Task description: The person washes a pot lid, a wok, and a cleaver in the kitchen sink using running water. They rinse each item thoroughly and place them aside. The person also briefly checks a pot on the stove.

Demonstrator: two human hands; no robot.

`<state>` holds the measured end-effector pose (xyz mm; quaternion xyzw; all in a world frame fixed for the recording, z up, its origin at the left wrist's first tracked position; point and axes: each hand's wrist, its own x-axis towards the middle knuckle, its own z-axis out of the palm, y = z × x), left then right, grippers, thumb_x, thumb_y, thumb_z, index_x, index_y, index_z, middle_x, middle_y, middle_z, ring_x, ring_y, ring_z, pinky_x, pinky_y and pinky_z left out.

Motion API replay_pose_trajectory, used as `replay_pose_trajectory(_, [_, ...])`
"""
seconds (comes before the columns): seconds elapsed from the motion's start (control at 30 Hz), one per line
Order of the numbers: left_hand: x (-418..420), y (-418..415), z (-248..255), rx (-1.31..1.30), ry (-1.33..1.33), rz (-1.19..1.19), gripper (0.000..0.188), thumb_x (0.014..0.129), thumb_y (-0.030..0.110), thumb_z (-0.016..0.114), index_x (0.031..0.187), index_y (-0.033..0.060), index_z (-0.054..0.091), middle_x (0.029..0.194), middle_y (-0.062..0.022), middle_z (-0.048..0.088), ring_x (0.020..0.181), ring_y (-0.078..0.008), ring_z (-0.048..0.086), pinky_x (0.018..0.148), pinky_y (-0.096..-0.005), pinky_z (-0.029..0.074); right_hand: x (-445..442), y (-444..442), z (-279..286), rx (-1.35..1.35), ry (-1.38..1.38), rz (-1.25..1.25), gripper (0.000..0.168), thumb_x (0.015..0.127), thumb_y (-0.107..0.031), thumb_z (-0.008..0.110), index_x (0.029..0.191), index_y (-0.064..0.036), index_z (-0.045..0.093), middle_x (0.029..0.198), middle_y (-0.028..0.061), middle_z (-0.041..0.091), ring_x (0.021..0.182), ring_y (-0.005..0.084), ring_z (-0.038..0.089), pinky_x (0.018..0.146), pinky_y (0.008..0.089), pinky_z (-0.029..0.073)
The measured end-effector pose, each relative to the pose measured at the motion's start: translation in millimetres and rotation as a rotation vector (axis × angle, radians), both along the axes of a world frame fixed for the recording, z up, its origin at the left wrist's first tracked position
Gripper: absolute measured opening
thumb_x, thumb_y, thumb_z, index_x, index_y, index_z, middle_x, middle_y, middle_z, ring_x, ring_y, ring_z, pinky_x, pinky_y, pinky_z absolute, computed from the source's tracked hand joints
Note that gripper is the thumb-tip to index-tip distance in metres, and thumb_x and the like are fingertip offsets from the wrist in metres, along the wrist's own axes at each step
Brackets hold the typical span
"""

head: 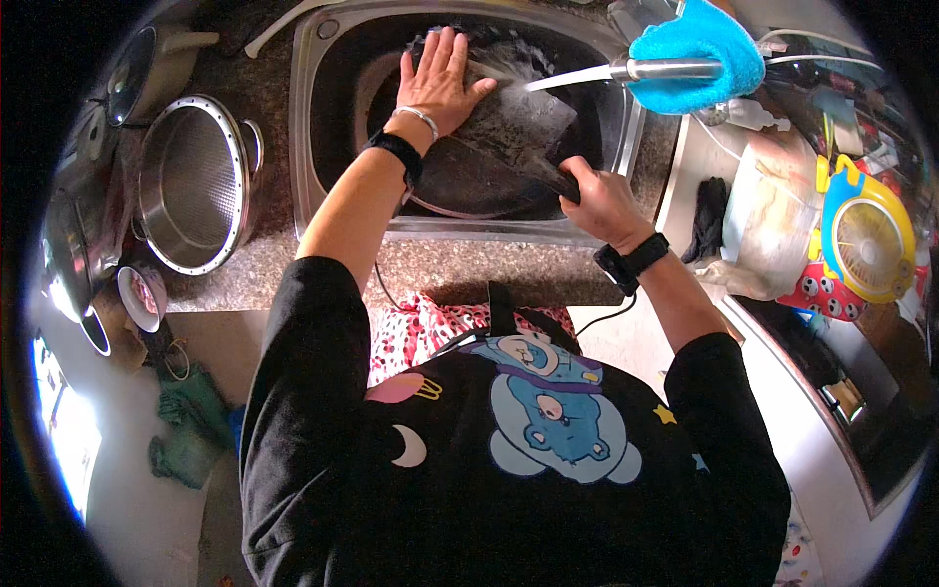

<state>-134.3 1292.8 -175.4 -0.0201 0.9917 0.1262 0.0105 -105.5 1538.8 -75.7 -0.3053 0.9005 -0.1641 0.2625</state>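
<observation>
In the sink (pixel 302 132), water runs from the metal faucet (pixel 660 70) onto a wide flat blade, seemingly a cleaver (pixel 532 121). My right hand (pixel 601 202) grips its dark handle at the basin's near right. My left hand (pixel 440 84), fingers spread, lies over the blade's far left part; whether the palm presses on metal is hidden. Beneath the blade a large round dark pan or basin (pixel 477 187) fills much of the sink. A blue cloth (pixel 704 33) is draped around the faucet.
Left of the sink stand a steel strainer pot (pixel 194 187), a lidded pot (pixel 139 73) and a bowl with food (pixel 143 297). To the right are a black cloth (pixel 708 216), a plastic-wrapped container (pixel 774 198) and a yellow-blue fan (pixel 869 235). The granite-look counter edge (pixel 469 268) runs before me.
</observation>
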Motion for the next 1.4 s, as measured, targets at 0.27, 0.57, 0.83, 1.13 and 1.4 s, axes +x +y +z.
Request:
replay_pose_trajectory(0.27, [25,69,30,0.170,-0.001,-0.498,0.060,0.087,0.051,0.031,0.136,0.0155,0.028,0.144,-0.0042,0.019,0.133,-0.0218,0.014,0.106,-0.0493,0.009,-9,-7,-12,0.012,0.052,-0.002,0.038,0.066,-0.013,0.066,0.100,-0.011,0.048,0.071,0.0150,0.061,0.069,0.0344,0.060,0.060,0.0428,0.048])
replay_pose_trajectory(0.57, [17,-14,7,0.238,-0.081,0.343,0.076,0.082,0.043,0.052,0.138,0.0067,0.015,0.144,-0.0136,0.016,0.133,-0.0285,0.012,0.106,-0.0483,0.011,23,-8,-16,-0.085,-0.098,-0.199,0.037,0.067,-0.015,0.066,0.100,-0.005,0.051,0.079,0.0185,0.062,0.073,0.0345,0.061,0.061,0.0407,0.049])
replay_pose_trajectory(0.83, [52,15,47,0.594,0.272,0.461,0.084,0.074,0.031,0.065,0.135,0.0005,0.017,0.135,-0.0268,0.020,0.123,-0.0451,0.020,0.102,-0.0508,0.018,38,-59,-9,-0.242,-0.049,-0.377,0.039,0.064,-0.012,0.069,0.097,0.000,0.051,0.085,0.0212,0.061,0.083,0.0365,0.059,0.069,0.0393,0.047])
replay_pose_trajectory(1.13, [-119,0,171,0.845,0.472,0.159,0.036,0.081,0.027,0.057,0.099,-0.0033,0.054,0.074,-0.0166,0.061,0.064,-0.0273,0.061,0.059,-0.0341,0.050,43,-42,5,-0.239,-0.142,-0.394,0.034,0.068,-0.017,0.063,0.096,-0.001,0.050,0.076,0.0184,0.061,0.071,0.0324,0.062,0.065,0.0396,0.048])
replay_pose_trajectory(1.4, [-165,22,176,1.565,-0.236,0.514,0.032,0.082,0.037,0.052,0.073,0.0061,0.051,0.049,-0.0030,0.043,0.035,-0.0179,0.039,0.033,-0.0308,0.034,62,-22,-7,-0.266,-0.149,-0.452,0.032,0.069,-0.017,0.063,0.095,-0.004,0.051,0.073,0.0174,0.061,0.070,0.0339,0.062,0.063,0.0414,0.048])
